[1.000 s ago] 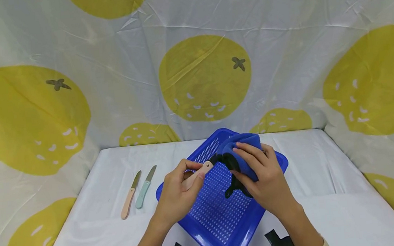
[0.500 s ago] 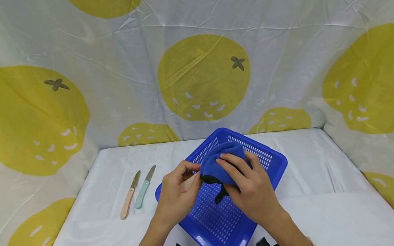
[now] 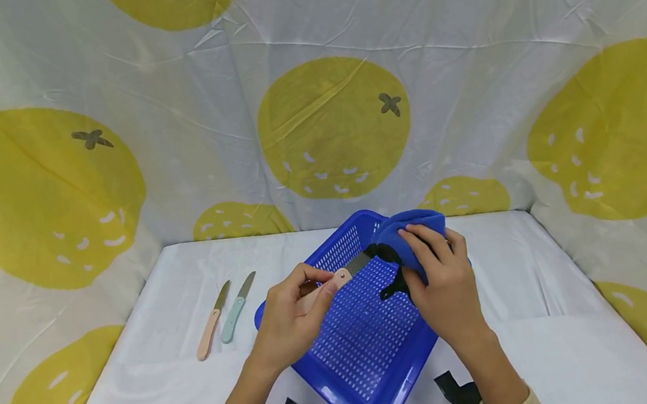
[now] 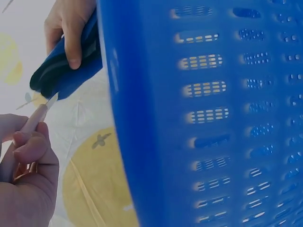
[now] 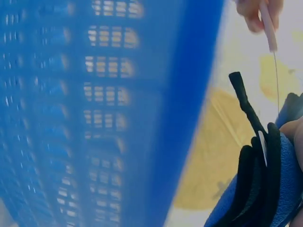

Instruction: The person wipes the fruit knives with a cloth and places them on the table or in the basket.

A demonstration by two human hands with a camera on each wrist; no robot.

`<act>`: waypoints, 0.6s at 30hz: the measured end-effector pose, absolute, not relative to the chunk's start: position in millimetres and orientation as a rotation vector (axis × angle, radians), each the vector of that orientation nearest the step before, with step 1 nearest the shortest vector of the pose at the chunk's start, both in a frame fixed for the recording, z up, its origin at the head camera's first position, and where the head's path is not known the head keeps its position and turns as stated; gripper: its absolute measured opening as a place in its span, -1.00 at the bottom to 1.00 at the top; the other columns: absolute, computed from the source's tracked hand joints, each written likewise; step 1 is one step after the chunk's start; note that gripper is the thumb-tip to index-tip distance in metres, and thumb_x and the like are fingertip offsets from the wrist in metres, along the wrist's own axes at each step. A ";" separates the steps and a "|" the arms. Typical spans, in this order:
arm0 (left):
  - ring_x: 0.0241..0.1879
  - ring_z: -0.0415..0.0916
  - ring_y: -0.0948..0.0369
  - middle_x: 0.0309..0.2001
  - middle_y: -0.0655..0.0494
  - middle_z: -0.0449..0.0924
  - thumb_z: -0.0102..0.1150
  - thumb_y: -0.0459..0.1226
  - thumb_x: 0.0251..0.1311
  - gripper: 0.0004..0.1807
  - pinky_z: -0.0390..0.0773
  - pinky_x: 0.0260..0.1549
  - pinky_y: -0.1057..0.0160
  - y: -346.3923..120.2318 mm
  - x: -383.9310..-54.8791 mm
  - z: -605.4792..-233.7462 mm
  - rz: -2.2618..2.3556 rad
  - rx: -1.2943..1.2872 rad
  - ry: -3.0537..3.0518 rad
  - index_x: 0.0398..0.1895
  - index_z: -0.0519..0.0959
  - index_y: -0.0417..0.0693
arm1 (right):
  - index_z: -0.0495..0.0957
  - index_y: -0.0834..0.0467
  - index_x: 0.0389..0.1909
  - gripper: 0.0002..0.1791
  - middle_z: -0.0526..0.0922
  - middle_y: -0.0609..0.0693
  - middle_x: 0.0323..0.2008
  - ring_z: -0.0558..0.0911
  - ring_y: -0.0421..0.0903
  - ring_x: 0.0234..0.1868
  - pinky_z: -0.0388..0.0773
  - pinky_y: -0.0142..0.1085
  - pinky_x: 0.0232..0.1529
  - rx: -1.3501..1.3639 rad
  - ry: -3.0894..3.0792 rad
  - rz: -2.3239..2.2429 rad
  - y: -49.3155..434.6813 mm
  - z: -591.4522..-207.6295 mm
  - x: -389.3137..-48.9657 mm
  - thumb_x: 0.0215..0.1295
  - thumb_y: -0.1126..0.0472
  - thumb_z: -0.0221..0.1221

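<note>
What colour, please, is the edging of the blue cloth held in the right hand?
The edging is black; the right wrist view shows it best.

Blue cloth (image 3: 395, 234) farther right, more knife blade (image 3: 358, 262) bare

No text, brand, number or sign can be read in any view. A small white tag (image 5: 262, 147) shows between the black-edged folds of the blue cloth (image 5: 289, 175), to the right of the basket (image 5: 187, 104) in the right wrist view; any writing on it is too small to make out.
</note>
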State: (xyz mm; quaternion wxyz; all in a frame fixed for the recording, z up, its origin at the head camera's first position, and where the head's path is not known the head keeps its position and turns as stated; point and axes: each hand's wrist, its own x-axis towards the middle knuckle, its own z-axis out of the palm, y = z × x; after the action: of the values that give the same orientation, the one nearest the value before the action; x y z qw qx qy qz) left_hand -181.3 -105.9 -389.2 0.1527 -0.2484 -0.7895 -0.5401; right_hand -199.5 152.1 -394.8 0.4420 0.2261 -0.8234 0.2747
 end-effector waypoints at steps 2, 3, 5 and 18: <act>-0.29 0.70 0.25 -0.15 0.15 0.74 0.25 -0.24 0.42 -0.89 0.70 -0.35 0.30 -107.2 -181.4 -388.6 -1.560 -0.694 -2.282 -0.06 0.60 0.02 | 0.63 0.21 0.22 -0.45 0.63 0.16 0.22 0.45 0.36 0.18 0.52 0.14 0.11 0.526 -2.036 0.715 159.0 -393.2 -201.0 0.14 0.44 0.34; -0.29 0.70 0.24 -0.14 0.15 0.74 0.24 -0.23 0.43 -0.89 0.70 -0.35 0.30 -107.8 -181.6 -388.2 -1.561 -0.684 -2.292 -0.06 0.60 0.03 | 0.63 0.21 0.22 -0.46 0.62 0.17 0.23 0.44 0.36 0.19 0.49 0.12 0.13 0.511 -2.033 0.732 162.1 -392.2 -201.4 0.15 0.44 0.34; -0.28 0.70 0.19 -0.12 0.14 0.73 0.22 -0.23 0.45 -0.90 0.70 -0.35 0.29 -108.0 -182.7 -387.6 -1.574 -0.666 -2.310 -0.05 0.59 0.05 | 0.62 0.21 0.23 -0.47 0.62 0.17 0.24 0.43 0.36 0.21 0.46 0.08 0.15 0.481 -2.034 0.757 168.4 -389.8 -201.6 0.18 0.42 0.32; -0.06 0.57 0.31 -0.07 0.33 0.65 0.13 -0.24 0.48 -0.83 0.60 0.02 0.16 -108.8 -192.3 -398.4 -1.524 -0.545 -2.518 0.04 0.55 0.23 | 0.61 0.18 0.25 -0.51 0.57 0.13 0.29 0.37 0.26 0.27 0.43 -0.01 0.15 0.421 -2.149 0.809 178.5 -387.5 -198.0 0.28 0.32 0.32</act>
State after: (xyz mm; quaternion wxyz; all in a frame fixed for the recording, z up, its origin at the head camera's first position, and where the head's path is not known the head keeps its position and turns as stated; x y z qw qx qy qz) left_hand -192.3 -108.8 -398.4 0.0744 -0.1814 -0.8389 -0.5077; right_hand -198.0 178.5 -387.5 0.3925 0.1658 -0.8466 0.3188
